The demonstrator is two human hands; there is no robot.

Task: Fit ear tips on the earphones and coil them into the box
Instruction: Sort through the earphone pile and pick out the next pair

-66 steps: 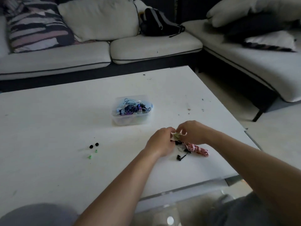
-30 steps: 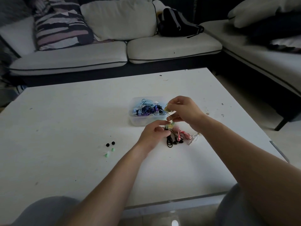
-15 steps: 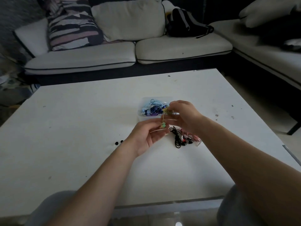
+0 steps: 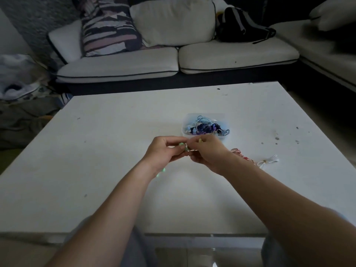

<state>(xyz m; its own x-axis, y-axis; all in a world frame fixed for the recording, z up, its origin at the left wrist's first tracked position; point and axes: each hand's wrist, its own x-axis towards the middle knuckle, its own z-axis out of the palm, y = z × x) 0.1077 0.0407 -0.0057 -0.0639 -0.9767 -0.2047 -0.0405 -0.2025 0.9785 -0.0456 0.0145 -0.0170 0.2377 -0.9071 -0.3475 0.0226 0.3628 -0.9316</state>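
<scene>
Both hands meet above the white table, just in front of the clear plastic box that holds several coiled earphones. My left hand pinches a small green ear tip between thumb and fingers. My right hand pinches a pale yellowish earphone close against it. More small green ear tips lie on the table under my left wrist. A pink-red coiled earphone lies to the right, partly behind my right forearm.
A white tied cable lies right of the pink earphone. A white sofa with cushions and a black backpack stands beyond the table's far edge. Cloth is piled on the floor at the left.
The view has swung left. Both hands have come together with the ear tip and earphone, left of the pink and black earphones. The black earphones and black tips are now out of sight.
</scene>
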